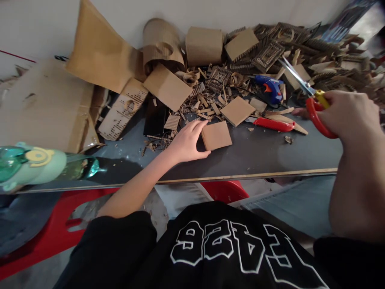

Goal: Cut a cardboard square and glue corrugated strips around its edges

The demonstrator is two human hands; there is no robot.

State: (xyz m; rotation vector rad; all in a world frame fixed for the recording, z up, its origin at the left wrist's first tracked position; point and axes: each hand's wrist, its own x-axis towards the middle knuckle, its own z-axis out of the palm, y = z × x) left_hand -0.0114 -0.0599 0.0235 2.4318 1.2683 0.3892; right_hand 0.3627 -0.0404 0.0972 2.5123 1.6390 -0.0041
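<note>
We judge this the pick-up step before a cut: our left hand point(186, 142) lies on the dark surface point(258, 154), its grip apart, fingers spread and touching the left edge of a small cardboard square point(216, 135) that lies flat near the front edge. Our right hand point(349, 114) has its grip clamped through the red handles of the scissors point(313, 98), blades raised and pointing toward the scrap pile point(288, 48). Next, it seems, the left fingers need to close on the square and lift it to the blades.
</note>
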